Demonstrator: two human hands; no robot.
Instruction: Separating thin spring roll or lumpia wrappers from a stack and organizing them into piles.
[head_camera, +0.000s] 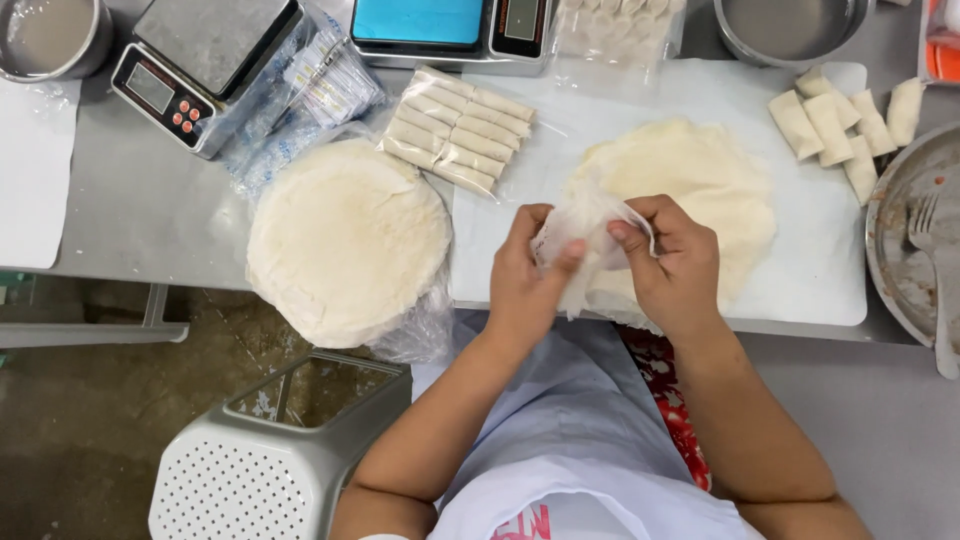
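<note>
Both hands pinch one thin wrapper sheet (585, 235) btwn them: left hand (525, 285) on its left edge, right hand (670, 265) on its right, just above wrapper stack (700, 190) on white board (820, 260).

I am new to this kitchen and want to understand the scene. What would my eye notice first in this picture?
First, the left hand and right hand pulling apart a thin wrapper above a white board in the centre. To the left lies a round wrapper stack on plastic. Behind it lies a bag of finished rolls, and loose rolls lie far right.
</note>
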